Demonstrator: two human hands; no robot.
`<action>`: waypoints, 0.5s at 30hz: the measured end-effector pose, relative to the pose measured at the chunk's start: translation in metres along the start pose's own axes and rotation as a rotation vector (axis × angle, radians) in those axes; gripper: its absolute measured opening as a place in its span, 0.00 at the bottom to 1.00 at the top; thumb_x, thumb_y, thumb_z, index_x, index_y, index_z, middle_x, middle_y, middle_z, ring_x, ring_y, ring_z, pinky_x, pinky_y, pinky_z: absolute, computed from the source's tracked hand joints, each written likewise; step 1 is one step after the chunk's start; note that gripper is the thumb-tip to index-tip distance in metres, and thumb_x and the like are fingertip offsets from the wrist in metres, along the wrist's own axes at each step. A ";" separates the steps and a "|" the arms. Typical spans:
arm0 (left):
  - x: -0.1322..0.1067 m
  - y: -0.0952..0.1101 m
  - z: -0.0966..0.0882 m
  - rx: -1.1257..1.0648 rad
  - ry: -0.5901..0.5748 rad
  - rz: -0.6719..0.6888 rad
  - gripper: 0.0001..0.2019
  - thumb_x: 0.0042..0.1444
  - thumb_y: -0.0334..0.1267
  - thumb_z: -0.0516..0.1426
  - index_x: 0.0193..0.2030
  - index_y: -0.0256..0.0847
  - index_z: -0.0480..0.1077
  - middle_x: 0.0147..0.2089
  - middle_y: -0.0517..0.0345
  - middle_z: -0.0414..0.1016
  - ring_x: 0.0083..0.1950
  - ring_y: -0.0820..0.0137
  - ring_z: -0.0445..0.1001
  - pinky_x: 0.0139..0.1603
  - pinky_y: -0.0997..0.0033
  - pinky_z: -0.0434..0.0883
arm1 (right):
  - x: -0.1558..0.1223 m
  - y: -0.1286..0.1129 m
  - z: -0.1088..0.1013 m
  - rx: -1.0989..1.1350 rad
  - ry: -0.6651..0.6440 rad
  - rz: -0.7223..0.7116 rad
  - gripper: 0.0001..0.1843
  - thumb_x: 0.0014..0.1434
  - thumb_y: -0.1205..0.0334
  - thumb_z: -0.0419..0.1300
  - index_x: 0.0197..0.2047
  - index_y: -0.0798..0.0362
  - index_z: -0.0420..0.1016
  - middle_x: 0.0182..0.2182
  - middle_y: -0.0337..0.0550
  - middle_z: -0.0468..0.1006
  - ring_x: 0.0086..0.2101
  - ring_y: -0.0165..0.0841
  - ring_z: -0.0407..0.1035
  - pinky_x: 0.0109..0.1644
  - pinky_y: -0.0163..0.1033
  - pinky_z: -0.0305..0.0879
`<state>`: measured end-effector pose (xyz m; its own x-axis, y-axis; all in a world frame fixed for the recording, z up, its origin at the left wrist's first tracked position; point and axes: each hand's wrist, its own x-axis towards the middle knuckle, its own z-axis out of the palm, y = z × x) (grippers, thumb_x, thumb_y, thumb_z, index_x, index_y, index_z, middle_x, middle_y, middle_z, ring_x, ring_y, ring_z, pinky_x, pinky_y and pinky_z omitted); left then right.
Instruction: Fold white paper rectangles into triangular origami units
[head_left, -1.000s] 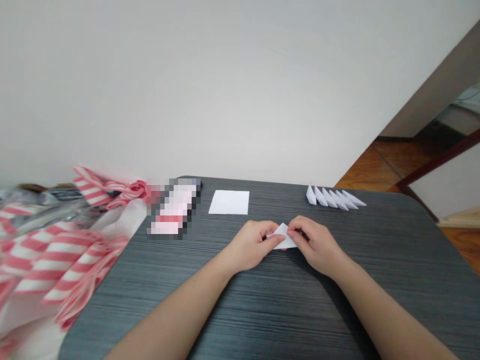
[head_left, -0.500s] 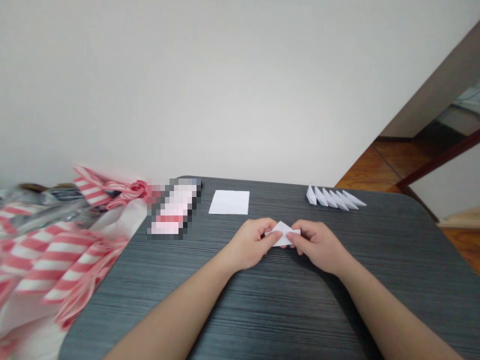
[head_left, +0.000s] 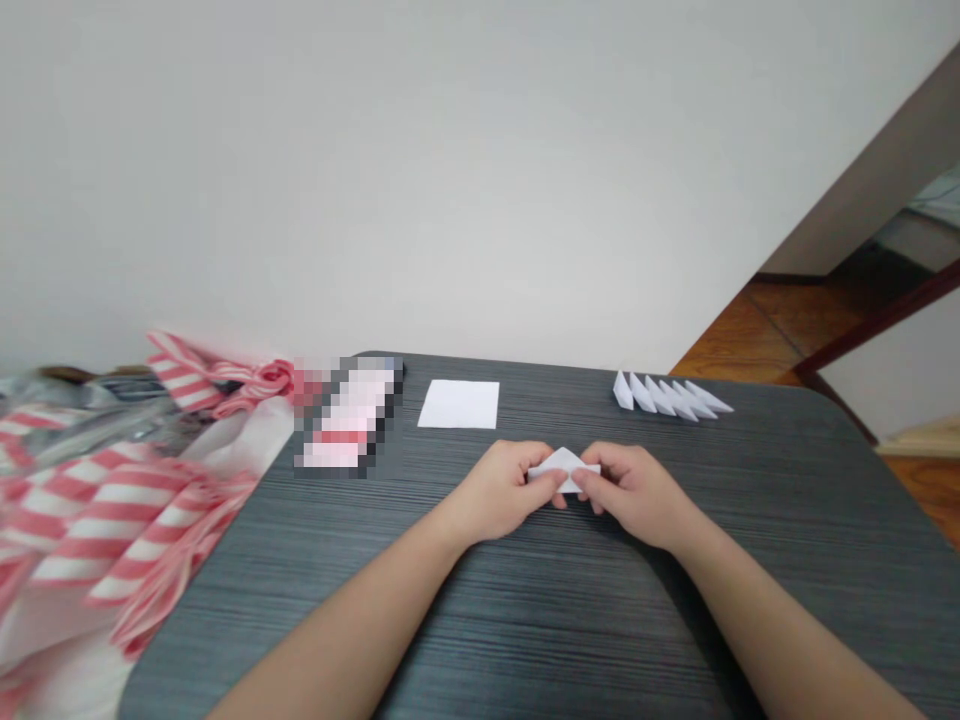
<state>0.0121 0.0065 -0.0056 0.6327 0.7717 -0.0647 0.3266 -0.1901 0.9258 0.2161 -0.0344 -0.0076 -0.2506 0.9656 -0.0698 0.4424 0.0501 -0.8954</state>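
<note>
A small white paper triangle (head_left: 562, 468), folded, sits between my two hands just above the dark wood-grain table (head_left: 525, 620). My left hand (head_left: 499, 490) pinches its left corner, and my right hand (head_left: 634, 493) pinches its right corner. My fingers hide the paper's lower edge. Beyond my hands lies a flat square white paper sheet (head_left: 458, 404). Further right, a row of several folded white paper pieces (head_left: 670, 397) overlap one another near the far edge.
A pixelated, blurred pink and white object (head_left: 349, 415) lies at the table's far left. A pink-and-white striped cloth (head_left: 97, 520) hangs over the left edge. A white wall stands behind the table, and a wooden floor (head_left: 772, 335) shows at right.
My right hand has dropped lower and moved slightly right, and the folded paper now lies flatter and wider between my fingers. The flat sheet and the folded row have not moved.
</note>
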 end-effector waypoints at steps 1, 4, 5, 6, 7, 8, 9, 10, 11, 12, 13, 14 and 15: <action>0.000 0.000 0.000 0.003 -0.002 0.001 0.11 0.61 0.38 0.55 0.33 0.36 0.76 0.30 0.59 0.80 0.27 0.76 0.68 0.27 0.79 0.59 | 0.000 0.000 0.000 -0.005 -0.004 0.001 0.11 0.63 0.59 0.58 0.30 0.53 0.73 0.20 0.36 0.73 0.21 0.28 0.66 0.26 0.32 0.60; -0.001 0.001 -0.001 0.010 -0.015 0.006 0.11 0.61 0.38 0.55 0.32 0.36 0.75 0.29 0.59 0.79 0.25 0.76 0.66 0.26 0.79 0.58 | 0.000 -0.004 0.001 -0.045 -0.014 -0.006 0.10 0.63 0.60 0.58 0.31 0.53 0.74 0.19 0.35 0.73 0.20 0.28 0.66 0.26 0.32 0.59; -0.001 0.002 -0.001 0.008 -0.018 0.008 0.11 0.61 0.37 0.55 0.32 0.36 0.75 0.29 0.60 0.79 0.25 0.77 0.66 0.26 0.79 0.58 | 0.000 -0.006 0.000 -0.057 -0.016 -0.010 0.11 0.63 0.60 0.58 0.30 0.54 0.74 0.19 0.35 0.73 0.20 0.28 0.66 0.26 0.32 0.59; -0.001 0.002 -0.001 0.002 -0.018 0.009 0.11 0.61 0.37 0.55 0.31 0.36 0.75 0.29 0.60 0.79 0.25 0.77 0.66 0.26 0.79 0.59 | 0.000 -0.008 0.000 -0.059 -0.019 -0.011 0.12 0.64 0.60 0.57 0.29 0.54 0.73 0.19 0.35 0.73 0.20 0.28 0.67 0.26 0.31 0.60; 0.000 0.003 -0.001 -0.006 -0.017 0.008 0.11 0.62 0.38 0.55 0.32 0.36 0.75 0.29 0.60 0.79 0.25 0.76 0.66 0.27 0.79 0.59 | 0.000 -0.009 -0.001 -0.056 -0.018 -0.012 0.12 0.64 0.60 0.57 0.29 0.54 0.73 0.19 0.36 0.73 0.21 0.27 0.67 0.27 0.31 0.60; 0.000 0.003 0.000 -0.013 -0.015 0.003 0.11 0.62 0.38 0.55 0.32 0.36 0.75 0.29 0.59 0.79 0.26 0.76 0.67 0.27 0.79 0.60 | 0.000 -0.010 -0.001 -0.048 -0.013 -0.012 0.12 0.64 0.60 0.57 0.29 0.54 0.73 0.19 0.36 0.73 0.21 0.27 0.67 0.27 0.31 0.60; 0.000 0.003 0.000 -0.021 -0.010 -0.004 0.11 0.62 0.39 0.55 0.32 0.36 0.75 0.30 0.59 0.79 0.25 0.76 0.67 0.27 0.78 0.60 | -0.001 -0.010 -0.001 -0.038 -0.007 -0.011 0.12 0.64 0.60 0.56 0.29 0.54 0.72 0.19 0.35 0.73 0.21 0.27 0.67 0.27 0.31 0.61; 0.000 0.003 0.000 -0.030 -0.004 -0.012 0.12 0.62 0.39 0.55 0.33 0.36 0.75 0.30 0.59 0.79 0.25 0.76 0.66 0.27 0.78 0.60 | -0.001 -0.010 -0.002 -0.030 0.003 -0.010 0.12 0.64 0.60 0.56 0.29 0.53 0.72 0.19 0.35 0.73 0.21 0.27 0.67 0.27 0.32 0.61; 0.000 0.003 0.000 -0.039 0.003 -0.022 0.12 0.62 0.40 0.54 0.33 0.37 0.75 0.30 0.58 0.79 0.24 0.77 0.66 0.26 0.78 0.60 | -0.001 -0.009 -0.002 -0.020 0.013 -0.007 0.12 0.64 0.61 0.56 0.29 0.53 0.72 0.19 0.35 0.73 0.21 0.28 0.68 0.28 0.32 0.61; 0.000 0.003 0.000 -0.047 0.010 -0.030 0.12 0.63 0.41 0.54 0.33 0.37 0.74 0.30 0.58 0.79 0.23 0.77 0.65 0.26 0.78 0.59 | -0.001 -0.008 -0.002 -0.010 0.023 -0.003 0.12 0.64 0.61 0.56 0.29 0.53 0.72 0.19 0.35 0.73 0.21 0.28 0.68 0.28 0.32 0.61; 0.000 0.003 0.000 -0.054 0.015 -0.036 0.13 0.63 0.41 0.54 0.33 0.37 0.74 0.30 0.58 0.79 0.23 0.77 0.64 0.25 0.78 0.59 | -0.001 -0.007 -0.002 0.001 0.031 0.003 0.11 0.64 0.61 0.56 0.29 0.53 0.72 0.19 0.35 0.73 0.21 0.28 0.68 0.28 0.32 0.61; 0.000 0.003 0.000 -0.060 0.019 -0.039 0.13 0.63 0.42 0.54 0.33 0.37 0.73 0.29 0.58 0.79 0.23 0.77 0.64 0.25 0.78 0.58 | 0.000 -0.005 -0.002 0.011 0.035 0.008 0.11 0.64 0.61 0.56 0.29 0.53 0.72 0.19 0.35 0.73 0.21 0.28 0.68 0.28 0.32 0.61; 0.000 0.002 0.000 -0.063 0.018 -0.042 0.14 0.63 0.42 0.53 0.33 0.37 0.73 0.29 0.58 0.79 0.22 0.77 0.63 0.25 0.78 0.58 | 0.000 -0.004 -0.001 0.020 0.035 0.014 0.11 0.63 0.62 0.56 0.29 0.53 0.71 0.19 0.35 0.74 0.21 0.28 0.68 0.27 0.32 0.61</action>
<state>0.0128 0.0059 -0.0034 0.6068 0.7888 -0.0980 0.3071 -0.1190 0.9442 0.2153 -0.0344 -0.0032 -0.2145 0.9744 -0.0671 0.4281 0.0321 -0.9032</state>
